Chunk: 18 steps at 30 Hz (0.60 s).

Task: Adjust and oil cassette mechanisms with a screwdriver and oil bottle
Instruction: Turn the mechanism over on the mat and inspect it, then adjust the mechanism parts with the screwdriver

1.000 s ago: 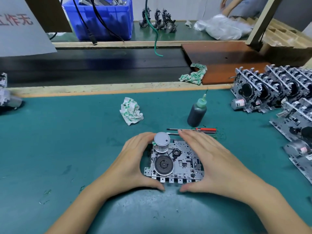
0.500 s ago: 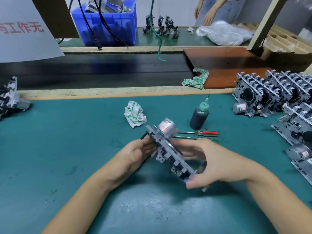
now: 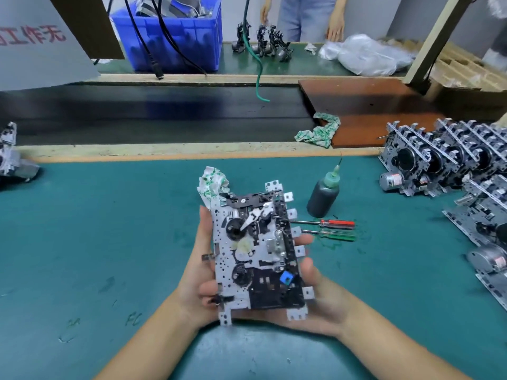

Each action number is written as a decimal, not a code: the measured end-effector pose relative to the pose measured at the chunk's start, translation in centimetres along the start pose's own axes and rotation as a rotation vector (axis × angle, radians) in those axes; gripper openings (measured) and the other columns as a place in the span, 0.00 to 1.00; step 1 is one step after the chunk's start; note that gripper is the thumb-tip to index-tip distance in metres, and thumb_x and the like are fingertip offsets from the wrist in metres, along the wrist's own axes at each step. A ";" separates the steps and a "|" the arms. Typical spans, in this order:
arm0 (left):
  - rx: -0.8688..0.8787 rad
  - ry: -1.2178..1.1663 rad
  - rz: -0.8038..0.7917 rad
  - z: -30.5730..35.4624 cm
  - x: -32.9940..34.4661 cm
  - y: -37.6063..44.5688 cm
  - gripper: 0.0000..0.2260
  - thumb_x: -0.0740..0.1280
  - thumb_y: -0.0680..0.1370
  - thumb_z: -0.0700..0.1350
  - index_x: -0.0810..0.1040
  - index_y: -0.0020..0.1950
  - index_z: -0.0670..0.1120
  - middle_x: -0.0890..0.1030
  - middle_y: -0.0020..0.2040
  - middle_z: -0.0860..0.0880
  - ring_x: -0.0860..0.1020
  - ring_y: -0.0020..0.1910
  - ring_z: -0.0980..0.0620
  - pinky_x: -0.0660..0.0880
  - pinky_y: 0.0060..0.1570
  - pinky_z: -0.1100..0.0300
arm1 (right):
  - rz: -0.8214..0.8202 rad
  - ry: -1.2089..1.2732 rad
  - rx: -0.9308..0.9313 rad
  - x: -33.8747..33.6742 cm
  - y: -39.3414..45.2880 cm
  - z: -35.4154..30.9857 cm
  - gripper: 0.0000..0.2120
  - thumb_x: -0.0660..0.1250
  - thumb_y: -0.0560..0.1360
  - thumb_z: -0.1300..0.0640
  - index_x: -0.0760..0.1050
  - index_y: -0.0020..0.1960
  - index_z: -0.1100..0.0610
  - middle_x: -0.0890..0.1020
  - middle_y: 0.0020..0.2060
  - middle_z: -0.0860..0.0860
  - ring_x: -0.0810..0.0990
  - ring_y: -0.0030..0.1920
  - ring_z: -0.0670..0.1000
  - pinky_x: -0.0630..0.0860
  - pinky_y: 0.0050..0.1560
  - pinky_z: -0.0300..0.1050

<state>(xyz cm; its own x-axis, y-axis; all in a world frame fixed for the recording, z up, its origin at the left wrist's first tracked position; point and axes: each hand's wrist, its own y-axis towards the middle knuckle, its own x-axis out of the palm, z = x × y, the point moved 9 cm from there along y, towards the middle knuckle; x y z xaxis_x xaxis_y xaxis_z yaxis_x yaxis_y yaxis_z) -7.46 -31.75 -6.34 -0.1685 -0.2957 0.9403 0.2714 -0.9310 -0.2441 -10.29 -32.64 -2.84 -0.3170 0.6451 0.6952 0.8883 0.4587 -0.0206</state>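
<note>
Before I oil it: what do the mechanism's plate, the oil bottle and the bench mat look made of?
Mechanism: looks like stamped sheet metal, dull silver, punched with holes and tabs; the black parts seem plastic.
Oil bottle: dark, smooth, probably soft plastic, with a green nozzle and thin needle tip.
Mat: matte teal, scuffed, likely rubber.

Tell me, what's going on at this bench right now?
A person holds a cassette mechanism up off the green mat with both hands, the left hand on one edge and the right hand under the other, its gear side facing the camera. The oil bottle and two screwdrivers lie untouched on the mat just behind. More mechanisms are stacked at the right.
</note>
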 end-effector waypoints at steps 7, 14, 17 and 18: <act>0.107 0.163 -0.033 2.6 0.4 0.9 0.37 0.57 0.77 0.66 0.66 0.72 0.36 0.66 0.71 0.34 0.65 0.71 0.38 0.60 0.71 0.43 | 0.704 -0.786 -0.327 -5.8 -3.3 -7.1 0.07 0.70 0.68 0.52 0.82 0.34 0.52 0.83 0.33 0.45 0.81 0.35 0.42 0.76 0.39 0.36; 0.180 0.211 -0.015 3.1 -0.3 1.5 0.33 0.54 0.78 0.64 0.71 0.68 0.37 0.68 0.69 0.32 0.67 0.69 0.35 0.65 0.67 0.39 | 0.949 -2.029 -0.009 -7.6 -3.7 -8.2 0.08 0.72 0.71 0.52 0.77 0.45 0.56 0.75 0.40 0.51 0.72 0.44 0.54 0.65 0.43 0.46; 0.166 0.234 0.007 2.9 -0.8 1.6 0.33 0.52 0.78 0.64 0.75 0.66 0.38 0.71 0.67 0.33 0.71 0.66 0.35 0.70 0.63 0.39 | 0.954 -2.052 0.001 -7.6 -3.8 -8.2 0.07 0.72 0.72 0.55 0.76 0.42 0.56 0.74 0.40 0.52 0.72 0.44 0.55 0.66 0.44 0.48; 0.159 0.222 0.005 2.8 -0.9 1.7 0.34 0.52 0.78 0.65 0.75 0.65 0.38 0.72 0.67 0.33 0.72 0.65 0.35 0.71 0.62 0.40 | 0.985 -2.005 0.011 -7.8 -4.3 -8.6 0.06 0.69 0.74 0.55 0.74 0.43 0.55 0.75 0.40 0.51 0.72 0.44 0.55 0.66 0.44 0.48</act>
<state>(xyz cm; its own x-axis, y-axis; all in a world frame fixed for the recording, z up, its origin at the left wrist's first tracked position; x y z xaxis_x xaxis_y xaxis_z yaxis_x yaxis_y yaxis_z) -4.22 -32.52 -6.96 -0.3654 -0.3564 0.8599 0.4150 -0.8893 -0.1922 -8.76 -44.83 -2.01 0.2616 0.1936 -0.9456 0.9328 -0.3025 0.1961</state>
